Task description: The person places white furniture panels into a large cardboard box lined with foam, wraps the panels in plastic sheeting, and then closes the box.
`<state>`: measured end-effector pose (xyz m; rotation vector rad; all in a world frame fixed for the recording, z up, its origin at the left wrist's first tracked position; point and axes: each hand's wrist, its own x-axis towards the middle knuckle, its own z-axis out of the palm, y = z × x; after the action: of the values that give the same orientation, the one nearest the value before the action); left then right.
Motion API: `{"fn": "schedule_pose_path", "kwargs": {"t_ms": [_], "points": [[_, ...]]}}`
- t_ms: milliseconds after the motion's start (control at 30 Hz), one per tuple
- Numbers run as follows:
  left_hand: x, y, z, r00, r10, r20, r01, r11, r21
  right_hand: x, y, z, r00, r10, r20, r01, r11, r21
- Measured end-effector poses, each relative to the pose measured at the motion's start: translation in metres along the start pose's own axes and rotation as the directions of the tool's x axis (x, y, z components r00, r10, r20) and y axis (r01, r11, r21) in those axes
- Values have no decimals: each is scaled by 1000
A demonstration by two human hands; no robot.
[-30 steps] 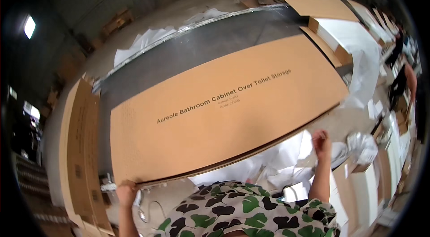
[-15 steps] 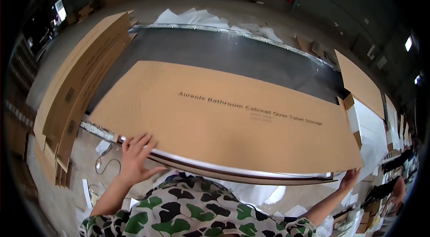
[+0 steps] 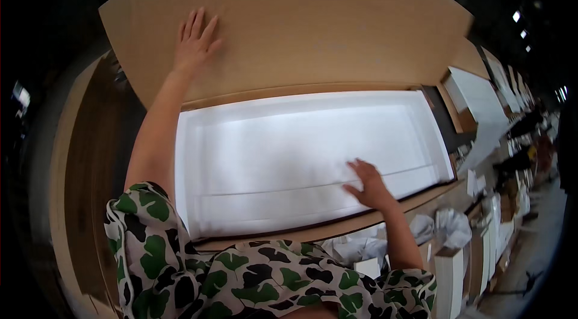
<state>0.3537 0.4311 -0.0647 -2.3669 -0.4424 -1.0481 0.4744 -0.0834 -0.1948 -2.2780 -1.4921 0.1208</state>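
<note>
A large brown cardboard flap [image 3: 313, 24] stands raised at the far side of the long carton in front of me. My left hand [image 3: 195, 48] lies against its inner face with the fingers spread. Inside the carton is a white foam-like sheet or panel [image 3: 271, 144] with a raised rim and a thin seam across its near part. Above that white surface is my right hand [image 3: 368, 185], fingers apart and slightly blurred, holding nothing. Whether it touches the surface I cannot tell. Along the near side runs the carton's brown edge [image 3: 409, 203], close to my body.
Tall folded cardboard [image 3: 78, 156] stands at the left. At the right, another opened carton with white lining [image 3: 475, 93] sits in a row of more cartons. Crumpled clear plastic wrap [image 3: 451, 227] and white pieces lie at the lower right.
The carton's top flap has swung up and away from me, uncovering the white interior. My left hand moved from the near edge onto the flap; my right hand left the right corner and came inward.
</note>
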Motion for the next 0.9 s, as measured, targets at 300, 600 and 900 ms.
{"fn": "schedule_pose_path", "kwargs": {"t_ms": [300,600,900], "points": [[-95,102,76,742,145,655,234,859,-455,19,-24,27,845,275,458,-176,953,-247],[-215,112,-130,-296,607,737,394,781,-485,-16,-18,32,947,194,257,-39,861,-508],[-259,101,-176,-62,657,751,603,624,-497,-80,18,-48,831,407,-378,-500,844,-192]]}}
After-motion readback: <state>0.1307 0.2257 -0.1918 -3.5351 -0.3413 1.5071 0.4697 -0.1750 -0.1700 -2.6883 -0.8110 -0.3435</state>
